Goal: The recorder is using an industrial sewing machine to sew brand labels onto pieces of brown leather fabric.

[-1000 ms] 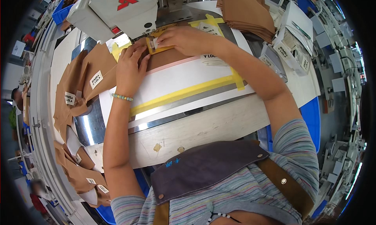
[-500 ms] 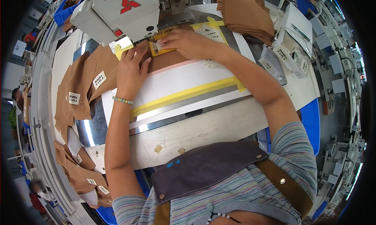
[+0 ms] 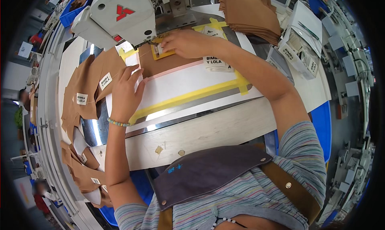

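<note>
My left hand [image 3: 127,89] has its fingers stretched and apart, over the near left edge of a flat brown fabric piece [image 3: 150,65]. It grips nothing that I can see. My right hand [image 3: 186,43] bends its fingers onto a yellow frame [image 3: 166,55] lying on the brown piece, with a white patch inside its opening. The right fingertips partly hide the frame. Just left of the frame is the needle area of a white sewing machine [image 3: 120,19]. Printed white labels [image 3: 218,63] lie in a small pile under my right forearm.
Brown pieces with white labels [image 3: 82,98] hang joined by threads at the left. A stack of brown pieces [image 3: 250,13] sits at the back right, beside a white box of labels [image 3: 296,55]. Yellow tape [image 3: 188,94] borders the white sheet. A blue bin [image 3: 321,126] stands lower right.
My left hand has drawn back toward me and slightly left, away from the needle area, uncovering the brown piece's left edge. My right hand stays at the yellow frame. The view has shifted slightly.
</note>
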A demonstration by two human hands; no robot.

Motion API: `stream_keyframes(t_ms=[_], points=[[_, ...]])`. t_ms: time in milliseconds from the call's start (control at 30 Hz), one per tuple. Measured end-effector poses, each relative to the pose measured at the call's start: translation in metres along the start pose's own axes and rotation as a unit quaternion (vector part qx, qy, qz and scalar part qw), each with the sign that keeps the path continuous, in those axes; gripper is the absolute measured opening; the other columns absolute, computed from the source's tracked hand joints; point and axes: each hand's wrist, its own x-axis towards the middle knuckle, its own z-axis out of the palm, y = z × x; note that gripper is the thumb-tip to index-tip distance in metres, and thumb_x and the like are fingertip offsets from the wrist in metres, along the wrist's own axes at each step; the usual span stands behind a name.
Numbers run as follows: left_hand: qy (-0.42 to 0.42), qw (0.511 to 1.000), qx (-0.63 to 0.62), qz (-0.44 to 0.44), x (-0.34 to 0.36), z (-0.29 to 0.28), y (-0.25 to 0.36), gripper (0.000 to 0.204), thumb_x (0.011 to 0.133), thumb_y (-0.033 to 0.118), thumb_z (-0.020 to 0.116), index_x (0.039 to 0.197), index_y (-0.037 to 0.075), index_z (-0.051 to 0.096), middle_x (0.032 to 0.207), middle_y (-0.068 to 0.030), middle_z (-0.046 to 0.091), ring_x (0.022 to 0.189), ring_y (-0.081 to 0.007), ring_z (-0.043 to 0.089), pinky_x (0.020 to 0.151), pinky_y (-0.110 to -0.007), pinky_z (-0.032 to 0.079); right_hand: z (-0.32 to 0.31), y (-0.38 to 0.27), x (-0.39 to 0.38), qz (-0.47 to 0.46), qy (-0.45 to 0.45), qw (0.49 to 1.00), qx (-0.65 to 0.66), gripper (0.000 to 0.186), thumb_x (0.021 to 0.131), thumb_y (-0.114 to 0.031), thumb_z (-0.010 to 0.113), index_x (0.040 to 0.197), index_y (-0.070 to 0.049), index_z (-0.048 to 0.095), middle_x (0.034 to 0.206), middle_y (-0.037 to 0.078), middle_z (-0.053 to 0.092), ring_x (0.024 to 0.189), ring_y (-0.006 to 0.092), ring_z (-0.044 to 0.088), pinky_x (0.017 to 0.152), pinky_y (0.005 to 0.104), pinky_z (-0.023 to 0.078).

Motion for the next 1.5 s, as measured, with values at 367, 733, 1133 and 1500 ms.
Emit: stream_keyframes(t_ms=[367, 733, 1133, 1500], points=[[0.067, 0.985, 0.050, -0.151, -0.103, -0.038, 0.024, 0.027, 0.099, 0.011, 0.074, 0.124, 0.002, 0.074, 0.138, -0.0137, 0.070, 0.125, -0.0366, 0.064, 0.106, -0.046, 0.053, 0.004, 0.023, 0.019, -0.012, 0.006, 1.000, -0.022, 0.042, 0.095, -0.002, 0.053, 0.128, -0.009, 0.078, 0.147, 0.008, 0.068, 0.139, 0.0313, 0.058, 0.118, 0.0436, 0.048], [0.035, 0.983, -0.002, -0.178, -0.138, -0.062, 0.021, 0.028, 0.101, 0.014, 0.072, 0.126, 0.001, 0.073, 0.140, -0.0153, 0.069, 0.129, -0.0376, 0.062, 0.110, -0.047, 0.050, 0.003, 0.024, 0.026, 0.028, -0.008, 0.999, -0.021, 0.034, 0.099, -0.010, 0.058, 0.126, -0.011, 0.079, 0.148, 0.007, 0.067, 0.138, 0.0298, 0.059, 0.117, 0.0418, 0.048], [-0.045, 0.993, -0.069, 0.089, -0.017, -0.022, -0.055, 0.042, 0.100, 0.018, 0.073, 0.139, 0.005, 0.068, 0.146, -0.0158, 0.065, 0.138, -0.0396, 0.055, 0.114, -0.049, 0.049, -0.041, -0.004, -0.062, 0.163, 0.139, 0.974, -0.072, 0.031, 0.105, -0.019, 0.061, 0.129, -0.008, 0.077, 0.149, 0.008, 0.065, 0.143, 0.0296, 0.053, 0.120, 0.0431, 0.044], [-0.072, 0.983, -0.059, 0.161, 0.034, 0.022, -0.075, 0.052, 0.103, 0.029, 0.071, 0.149, 0.007, 0.062, 0.159, -0.0128, 0.055, 0.152, -0.0431, 0.039, 0.126, -0.052, 0.037, -0.008, -0.054, -0.105, 0.275, 0.195, 0.941, -0.026, 0.028, 0.103, -0.007, 0.063, 0.127, -0.009, 0.078, 0.148, 0.005, 0.067, 0.150, 0.0294, 0.048, 0.124, 0.0443, 0.039]])
